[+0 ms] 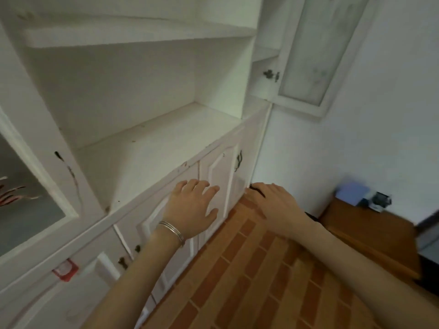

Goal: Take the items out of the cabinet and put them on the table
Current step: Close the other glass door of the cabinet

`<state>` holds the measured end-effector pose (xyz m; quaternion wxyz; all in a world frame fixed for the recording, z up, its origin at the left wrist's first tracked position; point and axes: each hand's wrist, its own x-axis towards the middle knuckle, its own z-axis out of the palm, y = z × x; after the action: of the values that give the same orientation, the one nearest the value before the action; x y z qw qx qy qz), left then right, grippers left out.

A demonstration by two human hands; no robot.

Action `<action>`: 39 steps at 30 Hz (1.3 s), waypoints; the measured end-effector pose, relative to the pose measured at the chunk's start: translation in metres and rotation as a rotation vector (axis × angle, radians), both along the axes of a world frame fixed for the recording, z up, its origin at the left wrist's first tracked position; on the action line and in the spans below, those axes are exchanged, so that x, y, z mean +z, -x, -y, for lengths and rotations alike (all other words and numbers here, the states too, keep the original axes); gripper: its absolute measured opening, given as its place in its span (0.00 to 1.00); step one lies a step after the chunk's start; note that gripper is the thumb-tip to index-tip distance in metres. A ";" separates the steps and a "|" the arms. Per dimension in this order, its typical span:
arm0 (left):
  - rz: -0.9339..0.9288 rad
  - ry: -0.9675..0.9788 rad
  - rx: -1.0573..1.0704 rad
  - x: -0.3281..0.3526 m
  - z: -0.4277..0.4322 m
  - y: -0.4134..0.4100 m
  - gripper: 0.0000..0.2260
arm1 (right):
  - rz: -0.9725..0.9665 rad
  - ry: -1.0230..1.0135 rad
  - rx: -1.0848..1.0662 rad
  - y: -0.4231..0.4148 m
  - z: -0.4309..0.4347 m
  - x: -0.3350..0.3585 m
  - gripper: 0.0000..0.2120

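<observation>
White cabinet (152, 143) fills left and centre: open shelves up top, shut lower doors (218, 167) below, dark handle (238, 160) on the rightmost one. Glazed upper door (308, 55) stands swung open at top right. Brick-pattern floor (237, 281) below.

Left hand (192, 205), bangles (172, 230) at the wrist, has its fingers spread and straight over a lower door, holding nothing; can't tell if it touches.

Right hand (275, 205) reaches toward the cabinet's bottom right corner, back of hand up. Small dark thing (257, 189) sits at its fingertips; can't tell whether it's gripped.

Wooden table (370, 233) is at far right, well apart from both hands, with a blurred blue box (354, 193) on it.
</observation>
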<state>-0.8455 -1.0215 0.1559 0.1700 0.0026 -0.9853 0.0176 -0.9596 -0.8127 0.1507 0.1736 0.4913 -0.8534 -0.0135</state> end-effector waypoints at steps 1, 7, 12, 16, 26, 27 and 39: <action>-0.001 0.001 -0.026 0.000 -0.010 0.010 0.23 | -0.016 0.002 -0.023 0.002 -0.014 0.002 0.25; -0.081 -0.018 -0.175 0.004 -0.069 0.060 0.21 | -0.080 0.041 -0.078 0.024 -0.082 0.012 0.18; -0.109 0.017 -0.183 0.013 -0.120 0.107 0.20 | -0.089 0.043 -0.107 0.061 -0.133 0.014 0.20; -0.118 0.033 -0.184 0.024 -0.168 0.149 0.20 | -0.122 0.064 -0.125 0.100 -0.177 0.021 0.19; -0.148 0.017 -0.126 0.046 -0.245 0.233 0.21 | -0.237 0.119 -0.066 0.214 -0.256 0.049 0.20; -0.146 0.028 -0.121 0.048 -0.249 0.241 0.21 | -0.247 0.130 -0.058 0.223 -0.260 0.050 0.20; -0.191 0.114 -0.156 0.060 -0.231 0.369 0.22 | -0.257 0.197 -0.070 0.347 -0.247 0.046 0.21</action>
<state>-1.2145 -0.7901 0.2158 0.2637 -0.0818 -0.9592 0.0601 -1.3071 -0.5658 0.1969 0.3283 0.4359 -0.8380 0.0015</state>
